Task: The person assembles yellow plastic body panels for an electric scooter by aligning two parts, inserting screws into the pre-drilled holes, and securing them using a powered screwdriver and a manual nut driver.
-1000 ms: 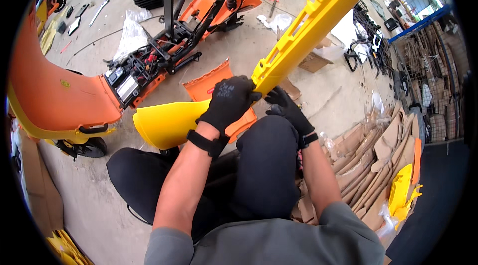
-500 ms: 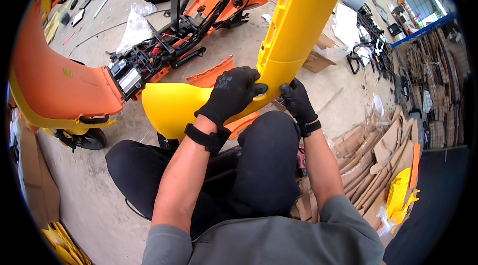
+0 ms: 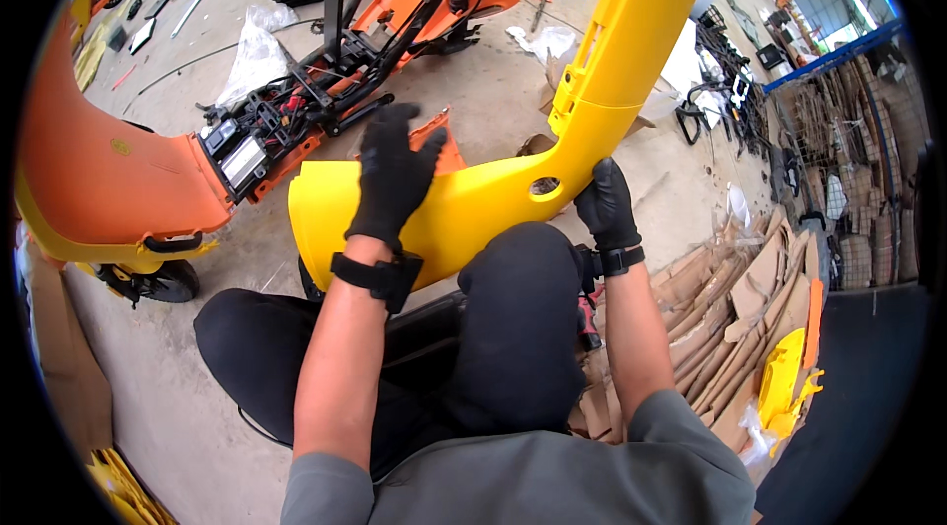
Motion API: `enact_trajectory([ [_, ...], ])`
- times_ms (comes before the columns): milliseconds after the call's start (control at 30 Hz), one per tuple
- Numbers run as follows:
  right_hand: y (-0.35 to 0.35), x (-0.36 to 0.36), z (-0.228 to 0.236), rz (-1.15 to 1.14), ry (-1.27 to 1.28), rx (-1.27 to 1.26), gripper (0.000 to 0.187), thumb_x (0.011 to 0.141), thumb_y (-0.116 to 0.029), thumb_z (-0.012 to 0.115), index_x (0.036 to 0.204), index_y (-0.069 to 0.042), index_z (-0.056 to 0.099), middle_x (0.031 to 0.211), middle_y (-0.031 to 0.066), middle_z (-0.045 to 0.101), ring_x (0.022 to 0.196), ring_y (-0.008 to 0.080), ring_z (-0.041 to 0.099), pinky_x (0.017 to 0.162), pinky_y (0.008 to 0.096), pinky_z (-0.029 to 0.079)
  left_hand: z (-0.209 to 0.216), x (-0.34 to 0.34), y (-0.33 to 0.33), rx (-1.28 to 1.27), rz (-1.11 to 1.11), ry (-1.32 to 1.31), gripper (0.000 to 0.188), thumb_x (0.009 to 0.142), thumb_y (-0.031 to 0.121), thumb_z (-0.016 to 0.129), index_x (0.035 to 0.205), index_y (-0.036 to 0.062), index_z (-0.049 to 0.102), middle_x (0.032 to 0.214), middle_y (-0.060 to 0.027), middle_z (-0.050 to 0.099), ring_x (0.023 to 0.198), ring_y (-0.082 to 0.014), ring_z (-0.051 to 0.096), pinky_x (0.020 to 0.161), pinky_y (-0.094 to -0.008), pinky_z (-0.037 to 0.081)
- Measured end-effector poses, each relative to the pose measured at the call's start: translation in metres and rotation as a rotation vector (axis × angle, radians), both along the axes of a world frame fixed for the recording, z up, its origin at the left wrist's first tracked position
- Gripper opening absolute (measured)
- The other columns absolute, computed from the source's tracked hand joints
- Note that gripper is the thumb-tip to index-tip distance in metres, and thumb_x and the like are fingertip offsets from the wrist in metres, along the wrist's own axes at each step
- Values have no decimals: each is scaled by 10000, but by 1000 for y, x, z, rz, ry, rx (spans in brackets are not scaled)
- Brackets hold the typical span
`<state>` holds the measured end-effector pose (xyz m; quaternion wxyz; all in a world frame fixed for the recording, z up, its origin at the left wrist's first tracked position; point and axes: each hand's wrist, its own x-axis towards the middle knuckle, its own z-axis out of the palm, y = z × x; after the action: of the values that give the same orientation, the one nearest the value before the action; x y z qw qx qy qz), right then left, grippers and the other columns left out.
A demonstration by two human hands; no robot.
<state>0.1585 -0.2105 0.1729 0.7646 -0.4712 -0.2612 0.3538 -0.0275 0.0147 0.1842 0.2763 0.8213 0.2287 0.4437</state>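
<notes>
A long, bent yellow plastic body panel [image 3: 483, 199] lies across my raised knee, its narrow arm rising to the upper right. A round hole [image 3: 545, 187] near the bend shows plainly. My right hand [image 3: 607, 204], in a black glove, grips the panel's edge just right of that hole. My left hand [image 3: 397, 170], gloved too, is over the wide left end with its fingers apart and nothing in them. Whether its palm touches the panel I cannot tell. An orange panel piece [image 3: 446, 142] lies on the floor behind the left hand, partly covered.
To the left stands an orange scooter body [image 3: 138, 170] joined to a black frame with exposed wiring [image 3: 266, 130]. Flattened cardboard [image 3: 730, 318] is piled at my right, with a yellow plastic part [image 3: 784, 382] on it. A red-and-black tool [image 3: 589, 318] is beside my knee.
My left hand has let go near the hole and moved left, its fingers spreading. The hole is now uncovered. The yellow panel has shifted slightly right, with my right hand still at the bend.
</notes>
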Motion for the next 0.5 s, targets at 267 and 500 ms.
enact_trajectory([
  [267, -19, 21, -2, -28, 84, 177, 483, 928, -340, 587, 1300, -47, 492, 1296, 79, 555, 1194, 223, 509, 1072, 392, 359, 31, -25, 25, 278, 482, 257, 404, 781, 236, 723, 1102, 43, 572, 1016, -156, 596, 1006, -334, 549, 895, -447, 419],
  [500, -44, 66, -18, -178, 208, 269, 474, 969, -353, 509, 1338, -59, 460, 1341, 75, 524, 1223, 227, 487, 1084, 400, 339, 41, -63, 53, -442, 158, 389, 425, 916, 402, 603, 1063, 4, 625, 787, -68, 628, 733, -138, 562, 686, -269, 426],
])
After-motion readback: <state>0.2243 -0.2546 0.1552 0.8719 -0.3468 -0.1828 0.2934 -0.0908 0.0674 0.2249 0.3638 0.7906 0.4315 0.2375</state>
